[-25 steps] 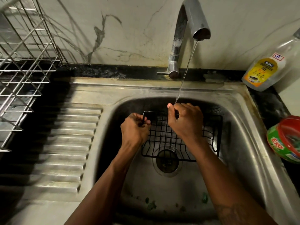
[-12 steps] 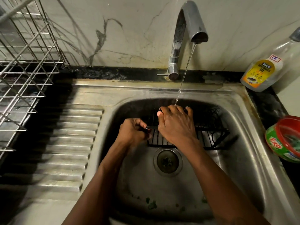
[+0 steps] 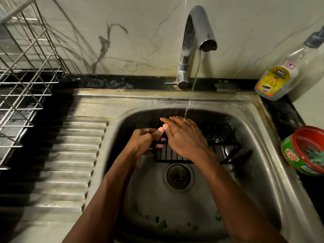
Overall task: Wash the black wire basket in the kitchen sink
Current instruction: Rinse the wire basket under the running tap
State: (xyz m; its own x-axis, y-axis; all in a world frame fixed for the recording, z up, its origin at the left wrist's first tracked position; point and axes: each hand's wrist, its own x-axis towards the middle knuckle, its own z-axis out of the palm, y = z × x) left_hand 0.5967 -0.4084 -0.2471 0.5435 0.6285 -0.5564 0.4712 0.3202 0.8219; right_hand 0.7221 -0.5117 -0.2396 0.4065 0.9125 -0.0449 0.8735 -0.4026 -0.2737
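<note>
— Pale marble-veined wall (image 3: 140, 41) behind, stainless steel sink (image 3: 259, 155) below it. What's different from a second ago?

— The black wire basket (image 3: 219, 137) was tipped up then, its grid facing the camera. Now it lies flatter over the far half of the basin, just beyond the round drain (image 3: 178, 176).

— And the hands?

— The left hand (image 3: 142, 142) grips the basket's left end as before, fingers curled round the wire. The right hand (image 3: 185, 137) has given up its pinch on the top rim. It lies across the wires, fingers nearly straight and close together, and the thin stream of water (image 3: 194, 81) lands on its knuckles.

— So, rubbing?

— That's my reading: rinsing and hand-scrubbing under way, not finished. No sponge shows, though the palm side is hidden, so I can't rule one out.

— Surroundings?

— A ribbed steel draining board (image 3: 70, 155) on the left, with a chrome wire dish rack (image 3: 26, 76) beyond it. The curved chrome tap (image 3: 198, 32) runs at the back. On the dark counter (image 3: 284, 116) to the right stand a clear dishwash gel bottle with a yellow label (image 3: 277, 79) and a red-and-green round tub (image 3: 305, 151). Small green flecks (image 3: 162, 223) lie on the basin floor near the front.
</note>
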